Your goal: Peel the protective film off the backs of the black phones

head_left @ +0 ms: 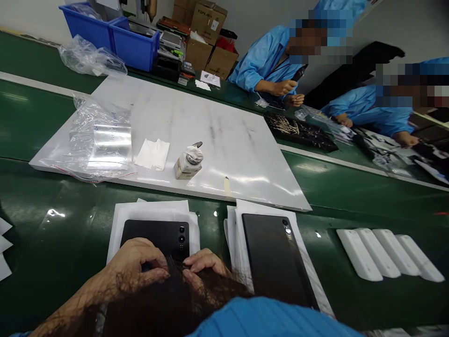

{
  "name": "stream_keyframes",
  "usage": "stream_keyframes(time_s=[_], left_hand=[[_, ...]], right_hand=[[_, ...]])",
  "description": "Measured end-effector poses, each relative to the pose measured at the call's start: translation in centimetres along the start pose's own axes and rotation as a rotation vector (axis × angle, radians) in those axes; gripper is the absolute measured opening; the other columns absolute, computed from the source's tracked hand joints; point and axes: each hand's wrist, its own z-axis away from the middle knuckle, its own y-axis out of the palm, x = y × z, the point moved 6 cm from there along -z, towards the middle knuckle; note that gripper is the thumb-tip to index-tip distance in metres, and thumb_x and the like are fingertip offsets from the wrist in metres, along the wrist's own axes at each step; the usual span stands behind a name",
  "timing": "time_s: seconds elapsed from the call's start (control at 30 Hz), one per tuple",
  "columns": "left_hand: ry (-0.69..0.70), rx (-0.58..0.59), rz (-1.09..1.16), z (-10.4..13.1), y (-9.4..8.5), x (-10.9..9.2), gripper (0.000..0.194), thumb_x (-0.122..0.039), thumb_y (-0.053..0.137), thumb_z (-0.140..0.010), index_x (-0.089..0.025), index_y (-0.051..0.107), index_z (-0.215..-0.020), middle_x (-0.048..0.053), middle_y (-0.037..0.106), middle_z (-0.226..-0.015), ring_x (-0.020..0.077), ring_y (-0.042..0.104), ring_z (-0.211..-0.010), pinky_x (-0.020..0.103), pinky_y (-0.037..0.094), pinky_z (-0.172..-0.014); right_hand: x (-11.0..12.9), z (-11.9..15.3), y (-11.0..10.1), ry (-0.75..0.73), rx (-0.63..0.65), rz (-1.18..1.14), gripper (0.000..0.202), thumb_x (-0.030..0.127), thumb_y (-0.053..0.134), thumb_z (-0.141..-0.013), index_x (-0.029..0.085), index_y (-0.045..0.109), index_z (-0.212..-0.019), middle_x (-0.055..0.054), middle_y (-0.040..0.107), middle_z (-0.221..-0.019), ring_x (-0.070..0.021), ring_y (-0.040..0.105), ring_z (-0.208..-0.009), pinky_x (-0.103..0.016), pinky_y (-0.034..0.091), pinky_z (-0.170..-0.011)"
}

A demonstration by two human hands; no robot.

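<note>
Beyond a blue garment (pixel 266 318), my left hand (pixel 136 262) and right hand (pixel 206 264) curl fingers (pixel 157 274) over a black tablet (pixel 152 232), grip unclear; white paper (pixel 152 208) probably prevents scratches.

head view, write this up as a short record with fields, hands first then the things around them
left hand: curled, over a dark flat rectangular device with two round lenses
right hand: beside the left hand, fingers bent; anything pinched is unclear
under device: white paper sheets
beside it: second dark flat rectangular device, on more white sheets
on white flat board: clear plastic bag, folded white tissue, small square bottle with metal cap
far right: four white rounded bars
across: two people in blue
</note>
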Motion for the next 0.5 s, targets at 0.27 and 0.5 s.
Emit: stream_keyframes(time_s=[0.27, 0.5], left_hand=[[-0.032, 0.018, 0.011, 0.3, 0.3, 0.2, 0.022, -0.052, 0.06, -0.085, -0.033, 0.068, -0.077, -0.014, 0.076, -0.068, 0.0095, 0.068, -0.062, 0.02, 0.051, -0.062], [-0.014, 0.007, -0.027, 0.0, 0.0, 0.0, 0.014, -0.044, 0.062, -0.086, -0.033, 0.068, -0.079, -0.015, 0.076, -0.069, 0.0091, 0.069, -0.063, 0.019, 0.052, -0.061]], right_hand=[[-0.2, 1.0, 0.1, 0.038, -0.139, -0.118, 0.013, 0.026, 0.08, -0.069, 0.034, 0.071, -0.068, 0.001, 0.071, -0.068, -0.021, 0.066, -0.062, -0.034, 0.054, -0.055], [-1.6, 1.9, -0.2, -0.007, -0.061, -0.184, 0.005, 0.034, 0.077, -0.074, 0.037, 0.073, -0.072, 0.001, 0.073, -0.069, -0.0224, 0.068, -0.062, -0.036, 0.057, -0.053]])
